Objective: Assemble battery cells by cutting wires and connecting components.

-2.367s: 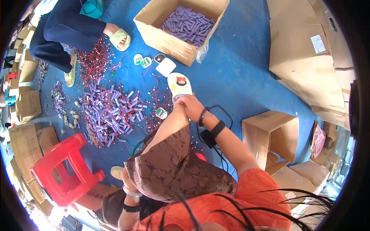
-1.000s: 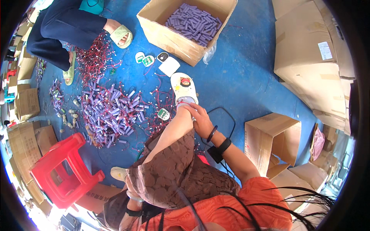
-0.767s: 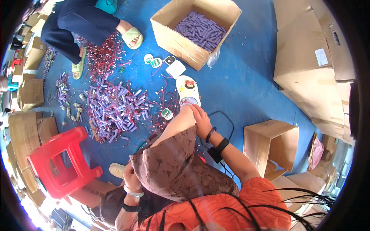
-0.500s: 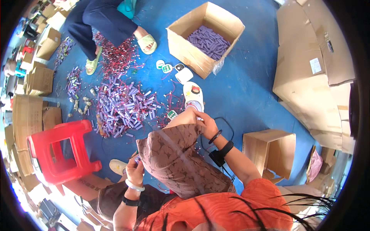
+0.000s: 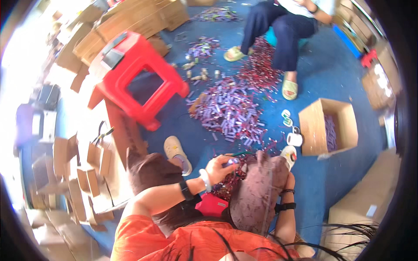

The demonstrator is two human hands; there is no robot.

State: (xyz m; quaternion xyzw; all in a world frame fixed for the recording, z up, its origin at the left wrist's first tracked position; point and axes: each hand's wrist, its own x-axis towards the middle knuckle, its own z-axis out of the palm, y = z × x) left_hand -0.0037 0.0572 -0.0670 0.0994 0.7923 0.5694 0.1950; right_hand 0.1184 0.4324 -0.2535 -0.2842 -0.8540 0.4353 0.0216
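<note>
Head view shows the left hand (image 5: pixel 217 166) with fingers closed on 1 small purple piece (image 5: pixel 231 161) above the red heap (image 5: pixel 226 185), apparently picking, while the right hand's fingers are hidden behind the knee (image 5: pixel 260 191).

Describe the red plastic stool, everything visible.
The red plastic stool is square-topped and moulded in one glossy piece, with a large rectangular opening in the seat and splayed legs. It looks tilted, apparently leaning against flattened brown cardboard on the blue floor. A small grey object lies on its upper corner. It sits left of the pile of purple and silver cylinders. No hand touches it.
</note>
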